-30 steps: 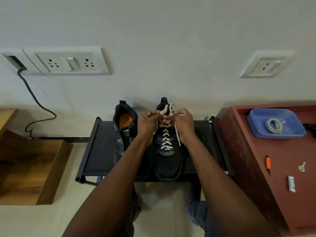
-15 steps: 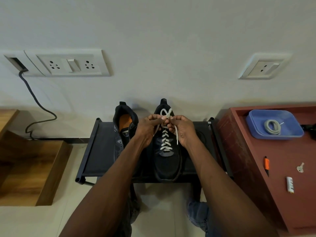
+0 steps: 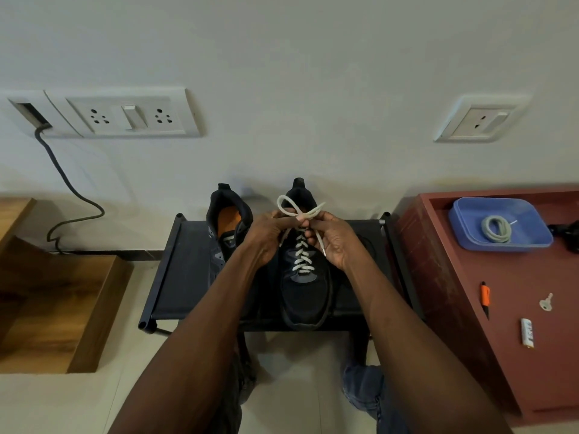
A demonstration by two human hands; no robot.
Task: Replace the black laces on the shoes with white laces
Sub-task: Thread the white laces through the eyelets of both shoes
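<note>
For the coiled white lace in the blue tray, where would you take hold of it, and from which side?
Pinch the coiled white lace across its bundled strands on the nearer arc, coming from above. It lies flat in the shallow blue tray, whose raised rim would probably block a sideways approach; gripping several strands should keep the coil together.

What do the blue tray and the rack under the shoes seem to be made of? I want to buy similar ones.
The blue tray looks like moulded plastic: even colour, rounded corners, a soft sheen on its rim. The rack seems to be dark fabric stretched between black tubes; the tubes' round open ends suggest metal or plastic, and I cannot tell which.
</note>
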